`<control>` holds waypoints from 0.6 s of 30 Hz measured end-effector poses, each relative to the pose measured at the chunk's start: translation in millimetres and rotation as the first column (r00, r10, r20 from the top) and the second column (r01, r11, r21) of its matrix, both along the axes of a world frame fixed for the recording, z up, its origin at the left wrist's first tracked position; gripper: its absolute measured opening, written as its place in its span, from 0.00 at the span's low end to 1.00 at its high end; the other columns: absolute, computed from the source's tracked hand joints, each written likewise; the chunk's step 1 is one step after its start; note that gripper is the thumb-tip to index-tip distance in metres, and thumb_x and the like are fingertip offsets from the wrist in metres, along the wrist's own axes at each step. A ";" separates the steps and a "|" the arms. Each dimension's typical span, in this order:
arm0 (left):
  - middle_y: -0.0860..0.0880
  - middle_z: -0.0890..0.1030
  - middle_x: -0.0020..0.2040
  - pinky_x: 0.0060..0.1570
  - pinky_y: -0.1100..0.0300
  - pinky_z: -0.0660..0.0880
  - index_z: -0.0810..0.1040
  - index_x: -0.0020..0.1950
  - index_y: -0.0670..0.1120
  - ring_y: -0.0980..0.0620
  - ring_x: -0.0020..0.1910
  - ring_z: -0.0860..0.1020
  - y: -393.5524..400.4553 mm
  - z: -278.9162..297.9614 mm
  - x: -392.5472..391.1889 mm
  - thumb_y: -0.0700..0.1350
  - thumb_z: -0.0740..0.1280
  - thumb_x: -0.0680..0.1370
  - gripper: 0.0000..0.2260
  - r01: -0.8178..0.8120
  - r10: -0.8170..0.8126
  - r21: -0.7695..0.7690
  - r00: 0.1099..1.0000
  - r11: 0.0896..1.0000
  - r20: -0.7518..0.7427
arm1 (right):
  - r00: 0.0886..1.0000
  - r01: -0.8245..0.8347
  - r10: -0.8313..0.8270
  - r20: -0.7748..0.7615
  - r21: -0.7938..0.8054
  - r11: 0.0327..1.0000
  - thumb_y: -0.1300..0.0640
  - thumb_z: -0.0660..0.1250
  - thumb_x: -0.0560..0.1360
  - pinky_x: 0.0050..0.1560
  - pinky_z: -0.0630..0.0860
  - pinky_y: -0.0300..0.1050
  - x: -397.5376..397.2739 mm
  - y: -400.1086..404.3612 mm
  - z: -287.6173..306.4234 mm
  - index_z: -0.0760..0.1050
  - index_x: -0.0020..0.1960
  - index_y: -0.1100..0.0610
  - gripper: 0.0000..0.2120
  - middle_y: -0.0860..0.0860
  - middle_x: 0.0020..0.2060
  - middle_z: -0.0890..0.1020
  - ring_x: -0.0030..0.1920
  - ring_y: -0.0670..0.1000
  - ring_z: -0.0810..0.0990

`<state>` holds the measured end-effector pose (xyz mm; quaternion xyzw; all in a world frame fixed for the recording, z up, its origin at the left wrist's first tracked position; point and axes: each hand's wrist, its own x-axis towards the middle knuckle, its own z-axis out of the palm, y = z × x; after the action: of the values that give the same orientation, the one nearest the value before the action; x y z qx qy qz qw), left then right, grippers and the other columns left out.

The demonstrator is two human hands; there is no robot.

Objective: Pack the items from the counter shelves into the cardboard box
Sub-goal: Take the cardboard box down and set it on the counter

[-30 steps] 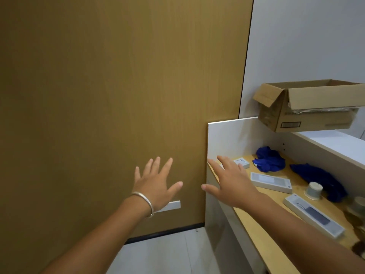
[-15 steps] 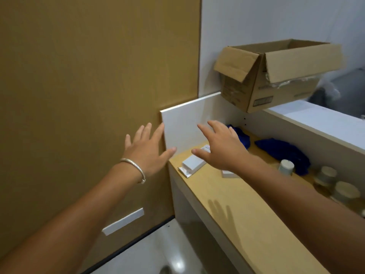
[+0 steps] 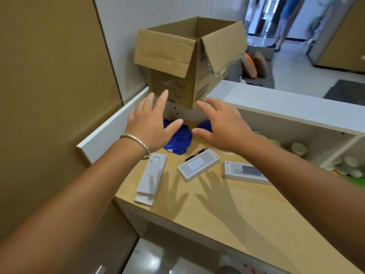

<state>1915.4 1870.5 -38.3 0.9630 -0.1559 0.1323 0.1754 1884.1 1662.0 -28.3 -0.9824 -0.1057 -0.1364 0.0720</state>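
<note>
Both my left hand (image 3: 151, 123) and right hand (image 3: 223, 125) hover with fingers spread, holding nothing, above the white packets (image 3: 198, 165) and blue cloth (image 3: 178, 139) on the bench, while beyond them the cardboard box (image 3: 189, 56) overhangs the white ledge (image 3: 286, 103), so a careless bump could tip it.
</note>
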 end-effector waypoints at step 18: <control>0.42 0.73 0.66 0.67 0.40 0.61 0.65 0.71 0.47 0.40 0.67 0.67 -136.6 108.3 160.7 0.66 0.62 0.73 0.34 -0.072 -0.008 0.238 0.947 0.969 0.320 | 0.987 -0.032 0.019 0.162 0.081 0.996 0.38 0.61 0.75 0.71 0.57 0.60 104.6 -106.8 37.9 0.57 0.76 0.51 0.34 0.55 0.74 0.61 0.74 0.55 0.56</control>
<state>2076.0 1733.9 70.0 0.9457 -0.1816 0.2685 0.0249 1988.6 1555.2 9.5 -0.9628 -0.1180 -0.2186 0.1061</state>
